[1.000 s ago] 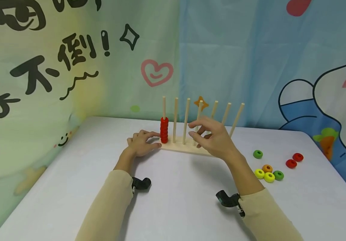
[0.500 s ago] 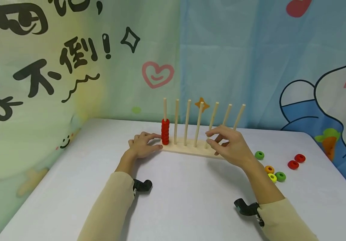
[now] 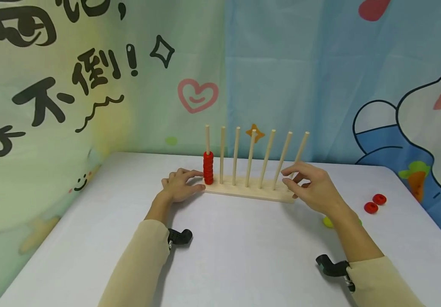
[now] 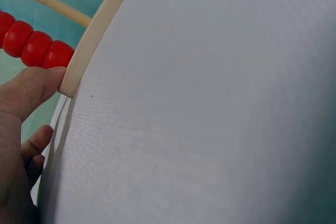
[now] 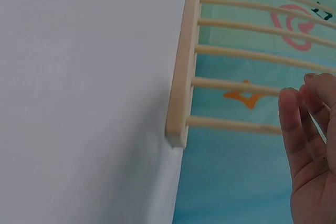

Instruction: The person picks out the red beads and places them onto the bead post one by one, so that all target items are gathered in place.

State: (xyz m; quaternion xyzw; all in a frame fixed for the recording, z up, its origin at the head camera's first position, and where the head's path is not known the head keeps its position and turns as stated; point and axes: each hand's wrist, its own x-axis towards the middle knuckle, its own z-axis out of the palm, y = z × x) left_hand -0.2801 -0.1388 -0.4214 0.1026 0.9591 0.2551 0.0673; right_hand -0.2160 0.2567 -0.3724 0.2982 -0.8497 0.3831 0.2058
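A wooden peg rack (image 3: 249, 192) stands on the table, with several upright pegs in a row. Stacked red beads (image 3: 208, 168) cover the lower part of its leftmost peg; the other pegs are bare. My left hand (image 3: 180, 186) holds the rack's left end between thumb and index finger, and in the left wrist view the thumb (image 4: 39, 85) lies beside the bottom bead. At the rack's right end is my right hand (image 3: 314, 187), fingers loosely bent beside the rightmost peg. A gap shows between its thumb and fingertips, with nothing held.
Two loose red beads (image 3: 371, 208) lie on the table (image 3: 235, 256) at the right. A yellow bead (image 3: 327, 222) peeks out beside my right forearm, which hides most of the other loose beads. A printed cloth (image 3: 274, 76) hangs behind the table.
My right hand has moved rightward along the pegs, from the middle of the rack to its right end. Its forearm now covers most of the loose beads. The left hand stays in place.
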